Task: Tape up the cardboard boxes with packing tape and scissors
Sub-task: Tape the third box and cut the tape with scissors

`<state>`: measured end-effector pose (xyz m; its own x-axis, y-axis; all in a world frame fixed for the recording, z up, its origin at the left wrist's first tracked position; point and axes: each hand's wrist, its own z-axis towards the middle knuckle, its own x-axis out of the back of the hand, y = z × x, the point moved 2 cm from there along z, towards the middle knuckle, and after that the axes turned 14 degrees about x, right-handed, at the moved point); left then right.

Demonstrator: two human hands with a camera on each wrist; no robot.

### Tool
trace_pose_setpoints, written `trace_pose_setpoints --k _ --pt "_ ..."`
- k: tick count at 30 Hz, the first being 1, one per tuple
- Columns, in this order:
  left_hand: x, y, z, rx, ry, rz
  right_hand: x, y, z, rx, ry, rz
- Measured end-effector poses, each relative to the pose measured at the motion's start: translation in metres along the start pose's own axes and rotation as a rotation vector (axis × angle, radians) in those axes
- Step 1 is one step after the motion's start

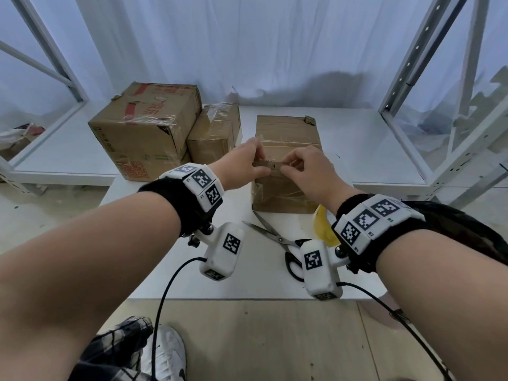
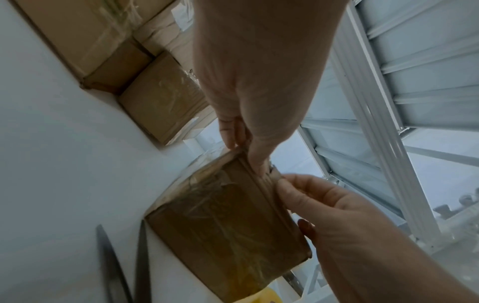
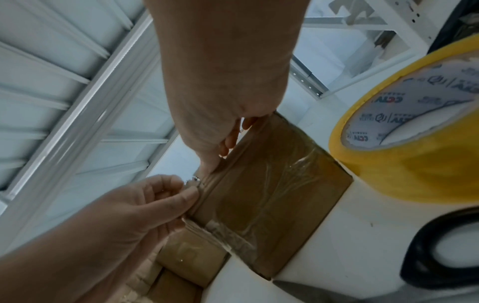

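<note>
A brown cardboard box (image 1: pixel 286 133) with clear tape across it stands in the middle of the white table (image 1: pixel 178 257). My left hand (image 1: pixel 259 163) pinches the box's near top edge between thumb and fingers. Right beside it, my right hand (image 1: pixel 291 166) pinches the same edge. In the left wrist view, the left hand (image 2: pixel 249 157) and right hand (image 2: pixel 285 184) meet on the rim of the box (image 2: pixel 228 225). The right wrist view shows the right hand (image 3: pixel 216 162), left hand (image 3: pixel 186 196) and box (image 3: pixel 272 205). Scissors (image 1: pixel 277 239) lie open before the box, with the yellow tape roll (image 3: pixel 414 143) beside them.
Two taped boxes, a large one (image 1: pixel 143 133) and a small one (image 1: pixel 217 133), stand at the table's back left. White metal shelving (image 1: pixel 439 105) flanks the table on both sides, with a white curtain behind. Wrist camera cables hang below my forearms.
</note>
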<state>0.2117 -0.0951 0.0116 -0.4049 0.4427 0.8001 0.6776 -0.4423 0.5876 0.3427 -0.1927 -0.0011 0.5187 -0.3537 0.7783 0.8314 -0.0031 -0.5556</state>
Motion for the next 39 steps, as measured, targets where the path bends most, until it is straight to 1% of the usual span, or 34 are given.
trace_pose_setpoints --k 1,3,8,11,13,16,24,27,30,33,36,39 --pt "0.001 -0.002 -0.001 0.007 0.0 -0.077 0.001 0.0 0.001 -0.016 0.026 0.028" --pt "0.005 -0.005 -0.001 0.042 -0.013 -0.197 0.002 0.001 0.003 -0.052 0.031 0.039" --pt "0.0 -0.004 0.002 0.176 -0.011 -0.298 0.003 -0.001 0.012 -0.132 -0.006 0.033" --pt "0.0 -0.002 0.006 0.275 -0.068 -0.396 0.005 -0.002 0.015 -0.17 -0.027 0.051" --pt "0.001 0.0 0.008 0.306 -0.102 -0.404 0.007 -0.002 0.017 -0.178 -0.057 0.062" --pt "0.002 0.001 0.009 0.312 -0.117 -0.396 0.01 -0.001 0.019 -0.182 -0.077 0.075" --pt "0.0 0.0 0.011 0.33 -0.1 -0.396 0.003 0.002 0.018 -0.192 -0.028 0.049" --pt "-0.002 -0.002 0.009 0.333 -0.102 -0.451 0.002 0.003 0.018 -0.2 -0.023 0.032" --pt "-0.004 -0.007 0.007 0.346 -0.134 -0.534 0.0 0.003 0.019 -0.202 -0.032 0.017" --pt "-0.004 -0.01 0.007 0.376 -0.159 -0.625 0.001 0.003 0.019 -0.196 -0.026 0.055" --pt "-0.004 -0.013 0.006 0.397 -0.157 -0.632 0.005 0.006 0.016 -0.157 -0.027 0.075" --pt "-0.003 -0.014 0.006 0.411 -0.153 -0.611 0.009 0.011 0.012 -0.139 -0.039 -0.005"
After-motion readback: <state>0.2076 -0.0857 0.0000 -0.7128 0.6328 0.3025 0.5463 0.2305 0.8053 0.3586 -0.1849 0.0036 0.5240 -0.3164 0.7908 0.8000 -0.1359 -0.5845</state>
